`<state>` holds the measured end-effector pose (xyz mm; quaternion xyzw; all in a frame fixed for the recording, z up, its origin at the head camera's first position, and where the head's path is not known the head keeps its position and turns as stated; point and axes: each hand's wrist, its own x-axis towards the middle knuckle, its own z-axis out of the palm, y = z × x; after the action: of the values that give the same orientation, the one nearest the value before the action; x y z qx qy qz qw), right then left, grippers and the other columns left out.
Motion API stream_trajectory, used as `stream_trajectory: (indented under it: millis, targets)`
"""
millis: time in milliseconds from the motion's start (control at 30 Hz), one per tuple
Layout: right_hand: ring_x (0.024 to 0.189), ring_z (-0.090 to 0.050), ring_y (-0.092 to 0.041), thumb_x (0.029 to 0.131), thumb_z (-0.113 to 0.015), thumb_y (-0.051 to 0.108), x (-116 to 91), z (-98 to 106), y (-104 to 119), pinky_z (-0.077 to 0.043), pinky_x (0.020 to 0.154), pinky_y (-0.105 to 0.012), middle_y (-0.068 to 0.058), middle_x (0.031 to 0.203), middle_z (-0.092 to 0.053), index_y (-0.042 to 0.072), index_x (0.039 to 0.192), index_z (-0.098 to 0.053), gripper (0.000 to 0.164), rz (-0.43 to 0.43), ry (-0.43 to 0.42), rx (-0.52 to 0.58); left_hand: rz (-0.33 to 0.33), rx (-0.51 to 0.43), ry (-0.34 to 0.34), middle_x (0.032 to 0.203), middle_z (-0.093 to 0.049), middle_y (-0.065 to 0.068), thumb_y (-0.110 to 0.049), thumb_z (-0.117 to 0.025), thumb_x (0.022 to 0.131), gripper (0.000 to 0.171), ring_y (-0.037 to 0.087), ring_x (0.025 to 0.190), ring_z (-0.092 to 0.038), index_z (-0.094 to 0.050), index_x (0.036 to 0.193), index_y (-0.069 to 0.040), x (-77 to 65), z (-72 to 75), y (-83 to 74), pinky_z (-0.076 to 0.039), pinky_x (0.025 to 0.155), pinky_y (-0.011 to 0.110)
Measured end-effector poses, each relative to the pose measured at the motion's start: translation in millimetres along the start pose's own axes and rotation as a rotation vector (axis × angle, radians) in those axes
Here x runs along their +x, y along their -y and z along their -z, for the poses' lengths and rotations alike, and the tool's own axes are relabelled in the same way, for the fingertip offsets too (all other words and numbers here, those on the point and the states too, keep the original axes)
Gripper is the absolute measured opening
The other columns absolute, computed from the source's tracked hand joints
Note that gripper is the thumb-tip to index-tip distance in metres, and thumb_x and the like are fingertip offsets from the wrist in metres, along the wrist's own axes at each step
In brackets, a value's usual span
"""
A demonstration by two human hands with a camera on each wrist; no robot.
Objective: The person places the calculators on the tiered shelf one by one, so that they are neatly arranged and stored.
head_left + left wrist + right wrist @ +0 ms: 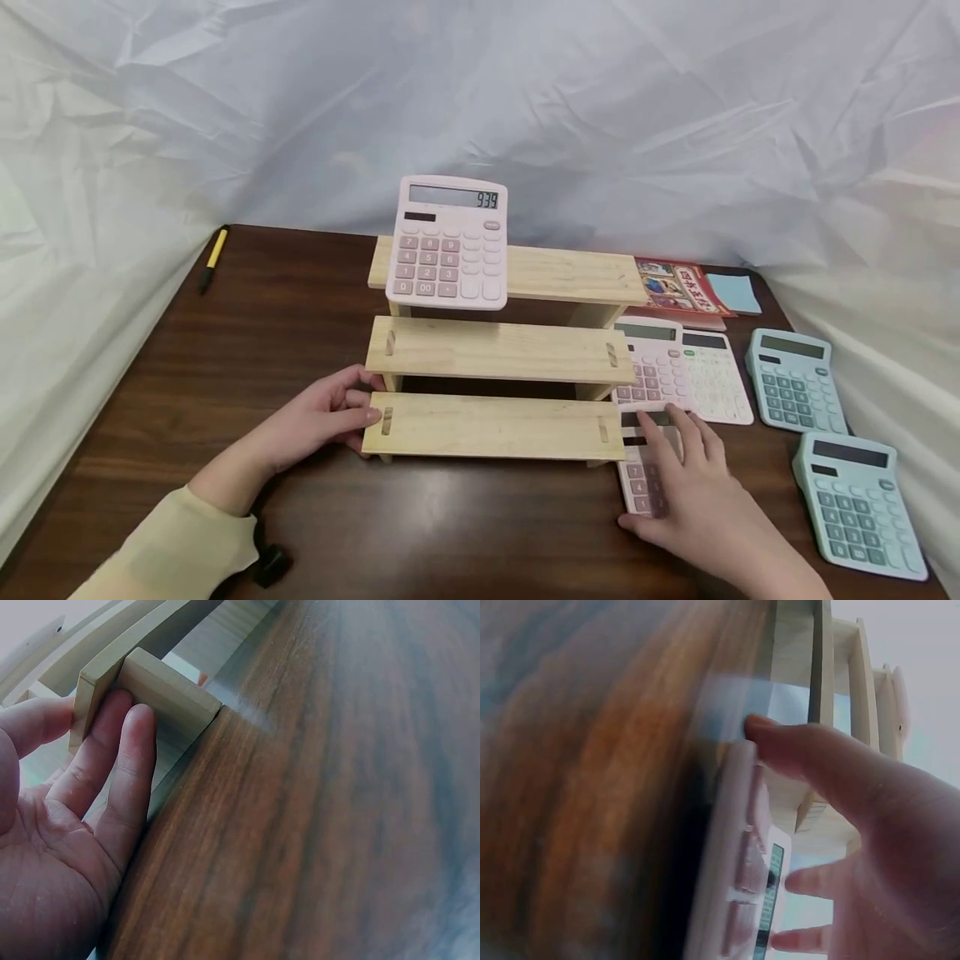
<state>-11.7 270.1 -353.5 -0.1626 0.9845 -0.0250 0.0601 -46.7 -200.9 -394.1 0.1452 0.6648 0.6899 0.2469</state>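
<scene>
My left hand (333, 408) grips the left end of the lowest step of a light wooden three-step rack (498, 427). The thumb lies on top of the board; in the left wrist view, fingers reach beneath it beside a wooden leg (169, 694). My right hand (693, 475) is spread over a pink calculator (637, 487) at the rack's lower right. Its thumb is at the calculator's near left corner, and its fingers reach to the display end (774, 877). Much of that calculator's right side is hidden under the hand. Another pink calculator (446, 242), showing 939, leans on the top step.
Behind my right hand, another pink calculator (660, 367) lies beside a white calculator (716, 379). Two blue-green calculators (798, 383) stand farther right. Red printed booklets (678, 287) and pale blue paper (733, 293) lie at the back; a yellow-black pen (213, 258) is at far left.
</scene>
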Motion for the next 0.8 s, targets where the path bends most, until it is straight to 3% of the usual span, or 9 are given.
stream_trajectory:
  millis: [100, 200, 333, 533, 800]
  targets:
    - [0.134, -0.015, -0.054, 0.063, -0.072, 0.076, 3.4, -1.3, 0.1, -0.037, 0.080, -0.076, -0.026, 0.151, -0.015, 0.016, 0.155, -0.016, 0.124, -0.017, -0.053, 0.016, -0.007, 0.006, -0.009, 0.103, -0.065, 0.026, -0.011, -0.059, 0.098, 0.039, 0.037, 0.085, -0.067, -0.035, 0.125, 0.002, 0.7, 0.5, -0.2, -0.056, 0.067, 0.052]
    - [0.134, -0.011, -0.055, 0.062, -0.071, 0.077, 7.1, -1.9, 0.8, -0.039, 0.079, -0.075, -0.027, 0.153, -0.011, 0.015, 0.156, -0.013, 0.127, -0.034, -0.031, 0.025, -0.004, 0.009, -0.006, 0.103, -0.065, 0.026, -0.011, -0.059, 0.098, 0.039, 0.037, 0.084, -0.067, -0.035, 0.125, 0.002, 0.7, 0.7, 0.6, -0.056, 0.067, 0.052]
    - [0.133, -0.013, -0.056, 0.062, -0.072, 0.077, 8.5, -1.9, 0.7, -0.046, 0.069, -0.070, -0.027, 0.154, -0.007, 0.015, 0.155, -0.014, 0.126, -0.037, 0.014, 0.009, -0.005, 0.013, -0.003, 0.103, -0.065, 0.026, -0.010, -0.058, 0.098, 0.038, 0.037, 0.084, -0.067, -0.035, 0.125, 0.003, 0.7, 0.2, 1.4, -0.056, 0.067, 0.052]
    - [0.126, -0.020, -0.054, 0.066, -0.075, 0.067, 7.9, -2.3, -4.1, -0.039, 0.057, -0.074, -0.026, 0.149, -0.016, 0.019, 0.156, -0.013, 0.119, -0.113, 0.042, -0.009, -0.006, 0.005, 0.004, 0.104, -0.065, 0.026, -0.010, -0.058, 0.098, 0.038, 0.036, 0.085, -0.067, -0.035, 0.125, 0.003, 1.5, -1.3, 0.7, -0.056, 0.067, 0.052]
    - [0.120, -0.021, -0.052, 0.072, -0.079, 0.042, 2.7, 6.0, -17.4, -0.035, 0.057, -0.072, -0.027, 0.143, -0.023, 0.014, 0.156, -0.007, 0.114, -0.160, -0.109, 0.129, -0.003, 0.008, -0.002, 0.104, -0.065, 0.027, -0.010, -0.059, 0.098, 0.038, 0.037, 0.086, -0.067, -0.035, 0.125, 0.003, 0.8, -0.6, -0.1, -0.056, 0.068, 0.052]
